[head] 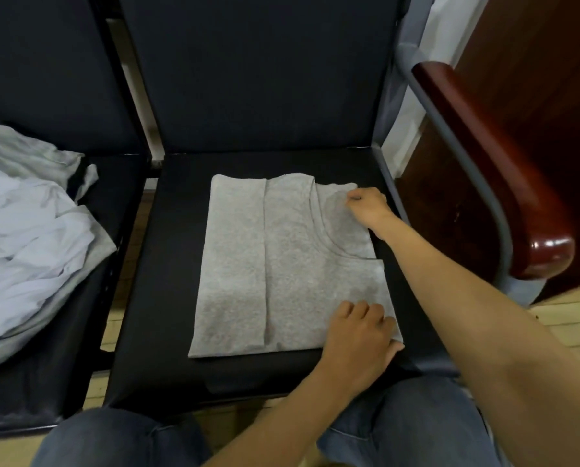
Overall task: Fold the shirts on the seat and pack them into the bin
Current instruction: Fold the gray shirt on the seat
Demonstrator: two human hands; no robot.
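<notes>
On seat (167, 281) | grey shirt (281, 264) flat | right hand (369, 207) fingers pinch far corner | left hand (359, 338) fingers grip near corner

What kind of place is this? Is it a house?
Probably a waiting room or hall, though I can't be sure: dark padded seats side by side, a glossy wooden armrest on a metal frame, and a pale hard floor.
</notes>
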